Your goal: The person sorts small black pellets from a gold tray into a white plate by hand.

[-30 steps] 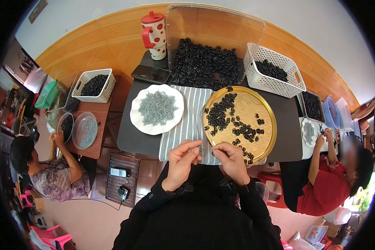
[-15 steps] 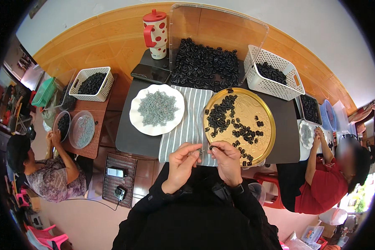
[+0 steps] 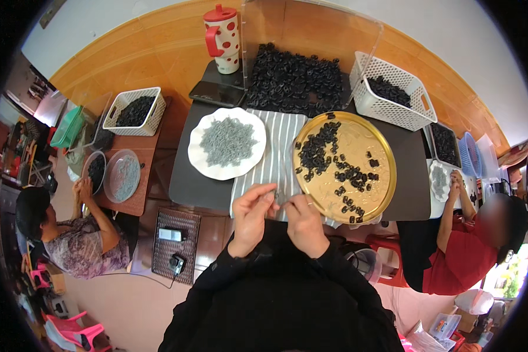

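My left hand [image 3: 250, 216] is closed in a pinch, with small grey screws [image 3: 277, 197] at its fingertips. Close beside it, my right hand [image 3: 306, 225] is closed with its knuckles up. Whatever its fingertips hold is hidden. Both hands meet over the near edge of a grey-and-white striped cloth [image 3: 280, 138]. To the left of the cloth, a white scalloped plate [image 3: 198, 159] bears a heap of grey screws [image 3: 227, 142]. On the right, a round gold tray [image 3: 372, 132] carries scattered small black plastic pieces [image 3: 317, 149].
Behind lie a large pile of black pieces [image 3: 293, 76] by a clear plastic panel [image 3: 317, 26], a phone [image 3: 217, 93], a dotted tumbler [image 3: 227, 44] and a white basket [image 3: 393, 108]. Two people work at either side, one in a patterned top [image 3: 88, 249], one in red [image 3: 466, 261].
My right hand has moved left and turned knuckles up, closing in on my left hand. The black piece at its fingertips is now out of sight. The whole view has shifted slightly.
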`<state>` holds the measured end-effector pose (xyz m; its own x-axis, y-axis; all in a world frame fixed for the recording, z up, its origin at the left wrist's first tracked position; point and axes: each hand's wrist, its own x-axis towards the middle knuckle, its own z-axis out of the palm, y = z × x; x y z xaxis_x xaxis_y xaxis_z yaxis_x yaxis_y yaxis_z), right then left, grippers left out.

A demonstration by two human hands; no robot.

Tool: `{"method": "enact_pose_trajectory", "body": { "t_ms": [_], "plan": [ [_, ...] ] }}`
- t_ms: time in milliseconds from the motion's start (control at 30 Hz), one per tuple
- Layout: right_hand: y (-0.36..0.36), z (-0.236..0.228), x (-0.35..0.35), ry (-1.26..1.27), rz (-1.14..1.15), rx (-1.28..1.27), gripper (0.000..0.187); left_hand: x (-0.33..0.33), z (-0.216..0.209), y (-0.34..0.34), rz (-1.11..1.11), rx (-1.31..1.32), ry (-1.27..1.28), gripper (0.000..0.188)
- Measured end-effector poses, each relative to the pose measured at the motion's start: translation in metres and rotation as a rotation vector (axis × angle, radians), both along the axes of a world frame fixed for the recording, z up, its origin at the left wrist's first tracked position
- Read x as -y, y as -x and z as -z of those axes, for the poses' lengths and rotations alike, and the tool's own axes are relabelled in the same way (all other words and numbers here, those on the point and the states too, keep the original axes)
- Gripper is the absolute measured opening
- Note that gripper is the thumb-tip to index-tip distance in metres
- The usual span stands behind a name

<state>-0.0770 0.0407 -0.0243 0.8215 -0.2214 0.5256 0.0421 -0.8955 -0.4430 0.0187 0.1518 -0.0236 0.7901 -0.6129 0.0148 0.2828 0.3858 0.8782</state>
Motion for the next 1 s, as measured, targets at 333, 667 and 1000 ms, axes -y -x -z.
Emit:
{"method": "enact_pose_trajectory", "body": {
  "t_ms": [333, 667, 1000],
  "plan": [
    [0.038, 0.005, 0.006, -0.408, -0.295, -0.068, 0.021, -0.013, 0.014, -0.022, -0.036, -0.129, 0.101, 0.022],
    [0.077, 0.132, 0.039, -0.325, -0.034, -0.622, 0.026, -0.010, 0.015, -0.012, 0.003, -0.093, 0.075, 0.022],
    [0.076, 0.098, 0.039, -0.363, -0.076, -0.808, 0.027, -0.003, 0.008, -0.012, 0.037, -0.080, 0.030, 0.023]
  ]
}}
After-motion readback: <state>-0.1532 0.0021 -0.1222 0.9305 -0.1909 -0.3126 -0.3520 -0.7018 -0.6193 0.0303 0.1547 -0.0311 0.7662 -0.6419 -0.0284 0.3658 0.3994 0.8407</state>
